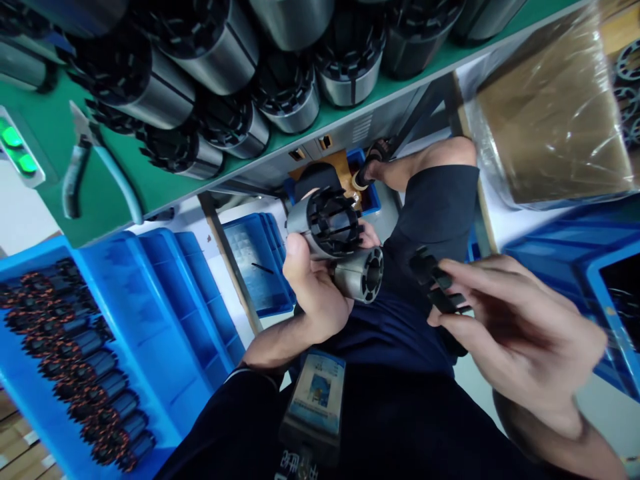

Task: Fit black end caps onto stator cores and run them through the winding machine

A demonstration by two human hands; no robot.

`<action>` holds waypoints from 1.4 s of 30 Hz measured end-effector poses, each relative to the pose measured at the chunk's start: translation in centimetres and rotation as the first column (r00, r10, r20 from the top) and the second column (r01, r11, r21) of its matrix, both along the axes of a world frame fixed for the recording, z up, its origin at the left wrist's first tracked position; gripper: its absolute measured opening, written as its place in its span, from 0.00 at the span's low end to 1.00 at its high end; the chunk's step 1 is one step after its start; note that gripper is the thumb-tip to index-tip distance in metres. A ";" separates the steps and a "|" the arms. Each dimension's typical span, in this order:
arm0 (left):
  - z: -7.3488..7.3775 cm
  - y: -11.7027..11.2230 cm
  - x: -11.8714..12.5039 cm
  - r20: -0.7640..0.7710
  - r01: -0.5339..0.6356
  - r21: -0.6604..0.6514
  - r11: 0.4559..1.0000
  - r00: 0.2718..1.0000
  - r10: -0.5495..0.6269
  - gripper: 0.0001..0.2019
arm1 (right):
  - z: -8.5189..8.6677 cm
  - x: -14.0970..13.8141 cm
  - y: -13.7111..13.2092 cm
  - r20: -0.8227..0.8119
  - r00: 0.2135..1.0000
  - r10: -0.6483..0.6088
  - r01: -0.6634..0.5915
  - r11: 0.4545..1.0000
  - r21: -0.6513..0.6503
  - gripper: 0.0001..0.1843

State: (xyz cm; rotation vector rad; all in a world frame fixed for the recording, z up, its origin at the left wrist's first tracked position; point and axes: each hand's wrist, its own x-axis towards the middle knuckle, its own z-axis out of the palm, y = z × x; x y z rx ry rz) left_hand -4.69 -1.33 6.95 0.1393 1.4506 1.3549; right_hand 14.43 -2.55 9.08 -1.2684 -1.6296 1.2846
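My left hand (310,287) is closed round two grey metal stator cores: one (327,223) with a black plastic slotted insert facing up, the other (361,273) below it showing its bore. My right hand (510,327) pinches a black plastic slotted insert (434,283) between thumb and fingers, a little to the right of the cores. Both hands are above my lap in dark clothing.
Several more grey cores with black inserts (200,73) lie on the green bench (115,180), beside pliers (80,167). A blue tray of wound cores (75,360) sits at the left, with blue bins (257,260) below. A plastic-wrapped cardboard box (550,113) is at the right.
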 end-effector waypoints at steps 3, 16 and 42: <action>-0.1 0.3 0.6 -0.041 -0.039 -0.050 0.998 0.998 0.037 0.33 | -0.9 -2.1 -0.8 0.066 0.996 -0.067 0.051 0.974 0.222 0.42; 0.6 0.6 1.0 -0.047 -0.071 0.044 0.997 0.996 0.073 0.32 | -3.5 -3.1 -0.7 0.083 0.997 -0.008 -0.016 0.957 0.291 0.38; -0.7 1.0 1.4 0.176 0.010 -0.146 0.989 0.984 0.016 0.25 | -3.0 -0.5 1.3 0.020 0.992 0.124 -0.125 0.988 0.093 0.41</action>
